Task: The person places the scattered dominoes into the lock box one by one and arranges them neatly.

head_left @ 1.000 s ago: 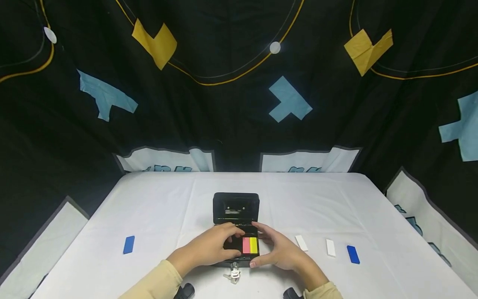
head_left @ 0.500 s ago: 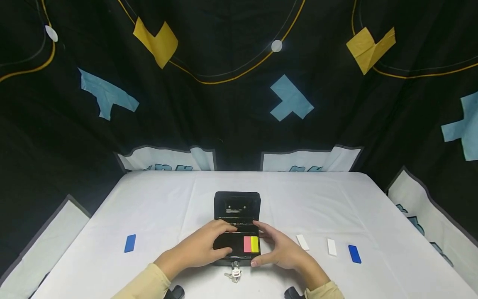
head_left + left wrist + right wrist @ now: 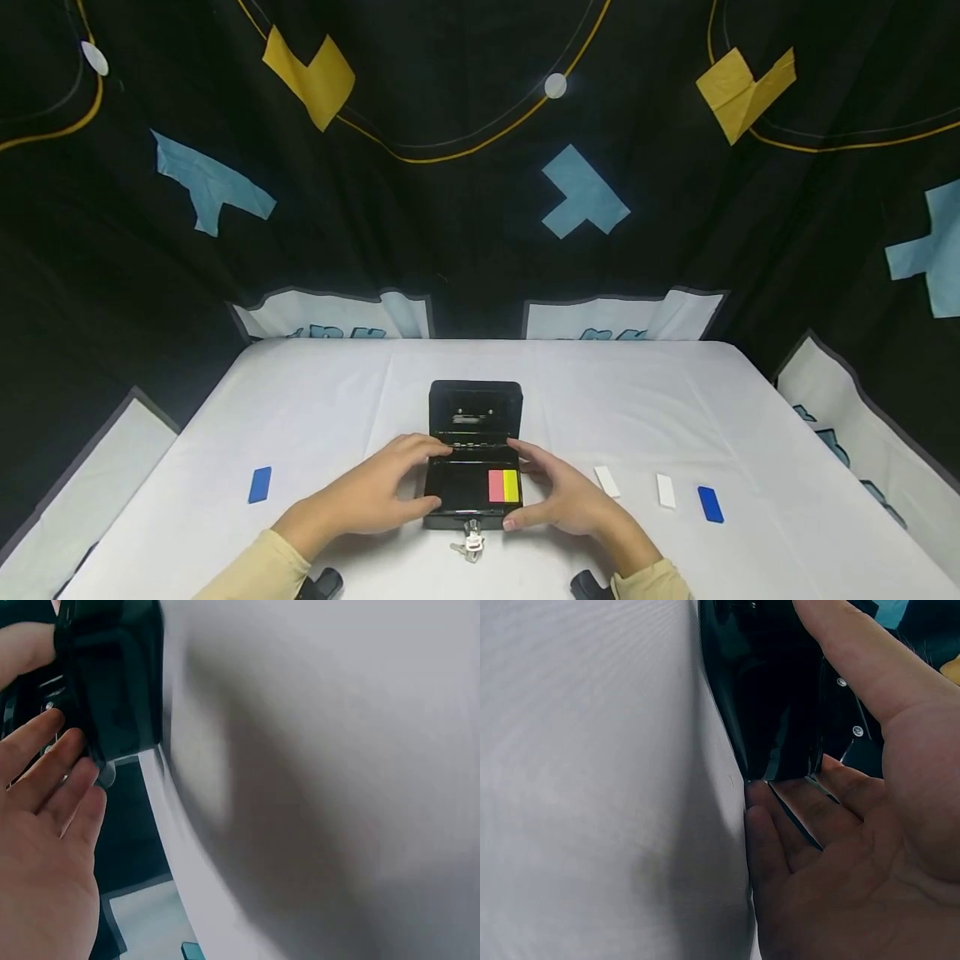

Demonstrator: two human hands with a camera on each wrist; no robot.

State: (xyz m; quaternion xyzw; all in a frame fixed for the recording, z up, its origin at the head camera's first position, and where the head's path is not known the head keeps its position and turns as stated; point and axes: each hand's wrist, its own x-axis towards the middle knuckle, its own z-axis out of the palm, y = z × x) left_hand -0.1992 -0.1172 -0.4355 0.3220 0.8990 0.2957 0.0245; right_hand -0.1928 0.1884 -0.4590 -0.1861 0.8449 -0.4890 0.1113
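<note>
A black metal cash box (image 3: 457, 492) stands with its lid (image 3: 476, 404) raised at the back. A pink rectangular piece (image 3: 496, 486) and a yellow one (image 3: 511, 486) lie side by side at the right of its interior. Keys (image 3: 471, 546) hang at the front lock. My left hand (image 3: 378, 492) is at the box's left side, fingers nearly straight and thumb apart, holding nothing. My right hand (image 3: 562, 496) spans the right side, thumb at the front corner and index fingertip near the hinge. In the right wrist view its fingers (image 3: 840, 795) reach the box's far end.
Two white pieces (image 3: 607, 482) (image 3: 665, 492) and a dark blue piece (image 3: 710, 504) lie right of the box on the white tabletop (image 3: 315, 400). Another blue piece (image 3: 259, 485) lies far left. A black patterned cloth (image 3: 465, 233) hangs behind the table.
My left hand has moved left from over the box's interior to its left edge, uncovering the left of the interior. My right hand stays at the right side.
</note>
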